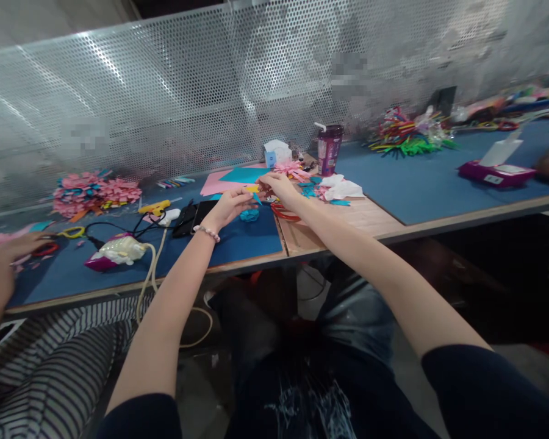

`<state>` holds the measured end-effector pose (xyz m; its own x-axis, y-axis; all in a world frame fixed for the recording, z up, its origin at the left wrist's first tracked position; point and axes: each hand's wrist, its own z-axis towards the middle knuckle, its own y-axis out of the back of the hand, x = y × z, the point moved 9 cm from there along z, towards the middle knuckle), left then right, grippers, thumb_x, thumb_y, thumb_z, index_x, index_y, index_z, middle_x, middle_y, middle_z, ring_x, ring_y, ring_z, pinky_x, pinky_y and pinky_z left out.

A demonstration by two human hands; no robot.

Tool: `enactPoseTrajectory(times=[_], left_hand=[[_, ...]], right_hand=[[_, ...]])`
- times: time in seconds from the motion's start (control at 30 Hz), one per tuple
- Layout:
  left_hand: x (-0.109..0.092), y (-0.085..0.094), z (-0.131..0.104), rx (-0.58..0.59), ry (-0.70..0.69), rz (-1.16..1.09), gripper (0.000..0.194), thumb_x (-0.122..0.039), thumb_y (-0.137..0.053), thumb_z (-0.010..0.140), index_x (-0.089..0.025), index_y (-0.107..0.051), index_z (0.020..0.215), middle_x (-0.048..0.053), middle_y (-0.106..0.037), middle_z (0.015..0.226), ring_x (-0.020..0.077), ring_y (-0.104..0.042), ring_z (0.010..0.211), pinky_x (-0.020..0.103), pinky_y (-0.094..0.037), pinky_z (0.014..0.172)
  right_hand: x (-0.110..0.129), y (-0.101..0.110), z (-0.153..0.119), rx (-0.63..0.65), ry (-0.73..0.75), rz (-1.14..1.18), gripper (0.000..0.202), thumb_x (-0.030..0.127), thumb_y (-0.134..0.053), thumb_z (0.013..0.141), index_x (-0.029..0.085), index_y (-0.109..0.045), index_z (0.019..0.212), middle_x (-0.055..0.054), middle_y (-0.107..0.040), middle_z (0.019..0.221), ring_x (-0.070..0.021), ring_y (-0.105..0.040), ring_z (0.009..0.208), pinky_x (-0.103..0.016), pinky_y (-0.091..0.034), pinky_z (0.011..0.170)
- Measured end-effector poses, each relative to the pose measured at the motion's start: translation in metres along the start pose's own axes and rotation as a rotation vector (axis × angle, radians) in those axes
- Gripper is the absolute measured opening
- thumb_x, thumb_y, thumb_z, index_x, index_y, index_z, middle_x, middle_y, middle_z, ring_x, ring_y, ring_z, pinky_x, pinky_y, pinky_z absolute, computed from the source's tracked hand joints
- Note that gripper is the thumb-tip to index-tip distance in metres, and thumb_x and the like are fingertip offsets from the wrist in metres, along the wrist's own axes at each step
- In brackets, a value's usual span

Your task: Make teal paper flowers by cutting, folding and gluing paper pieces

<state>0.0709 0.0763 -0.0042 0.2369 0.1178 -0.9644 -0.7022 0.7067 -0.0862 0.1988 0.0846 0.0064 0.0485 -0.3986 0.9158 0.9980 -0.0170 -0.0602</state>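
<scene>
My left hand, with a beaded bracelet at the wrist, pinches at a small yellow piece above the blue mat. A small strip of blue paper shows at its fingertips. My right hand meets it from the right, fingers curled together at the yellow piece's other end; what they grip is hidden. Just below the hands lies a crumpled blue paper flower. Red-handled scissors rest under my right wrist. Blue paper and pink paper lie flat behind.
Left of my hands are a black phone-like object, a yellow glue gun, cables and a tissue pack. A co-worker's hand is at far left. A purple cup stands behind; perforated metal borders the table.
</scene>
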Motion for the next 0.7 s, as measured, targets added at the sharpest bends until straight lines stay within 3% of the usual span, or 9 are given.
enactPoseTrajectory(times=[0.2,0.33,0.53,0.7], left_hand=[[-0.007,0.012,0.003,-0.029,-0.068,-0.068,0.010,-0.019,-0.071,0.075,-0.015,-0.062,0.074,0.007,-0.072,0.093,0.0210,-0.068,0.094,0.039,-0.052,0.088],[-0.008,0.020,0.001,-0.086,-0.061,-0.030,0.010,-0.018,-0.071,0.074,-0.015,-0.061,0.074,0.008,-0.072,0.095,0.0209,-0.067,0.095,0.039,-0.051,0.088],[-0.007,0.011,-0.002,-0.051,-0.020,0.021,0.015,-0.023,-0.072,0.074,-0.015,-0.059,0.073,0.012,-0.072,0.100,0.0233,-0.066,0.101,0.037,-0.050,0.086],[-0.007,0.018,-0.002,-0.127,-0.028,0.128,0.018,-0.028,-0.072,0.074,-0.015,-0.060,0.078,0.011,-0.072,0.100,0.0202,-0.067,0.095,0.033,-0.051,0.081]], right_hand=[[0.011,-0.007,-0.002,0.093,0.095,-0.089,0.021,0.033,-0.063,0.078,0.013,-0.070,0.084,-0.003,-0.070,0.078,-0.0129,-0.064,0.071,-0.022,-0.050,0.064],[0.017,-0.007,-0.004,0.091,0.162,-0.195,0.019,0.031,-0.072,0.071,0.013,-0.071,0.077,-0.004,-0.071,0.077,-0.0134,-0.063,0.074,-0.023,-0.049,0.069],[0.010,0.026,0.010,-0.135,0.161,-0.306,0.022,0.034,-0.057,0.084,0.014,-0.065,0.079,-0.003,-0.065,0.070,-0.0131,-0.060,0.066,-0.024,-0.049,0.061],[0.011,0.064,0.012,-0.364,0.183,-0.502,0.012,0.022,-0.060,0.079,0.016,-0.058,0.069,-0.004,-0.063,0.073,-0.0171,-0.059,0.077,-0.032,-0.048,0.079]])
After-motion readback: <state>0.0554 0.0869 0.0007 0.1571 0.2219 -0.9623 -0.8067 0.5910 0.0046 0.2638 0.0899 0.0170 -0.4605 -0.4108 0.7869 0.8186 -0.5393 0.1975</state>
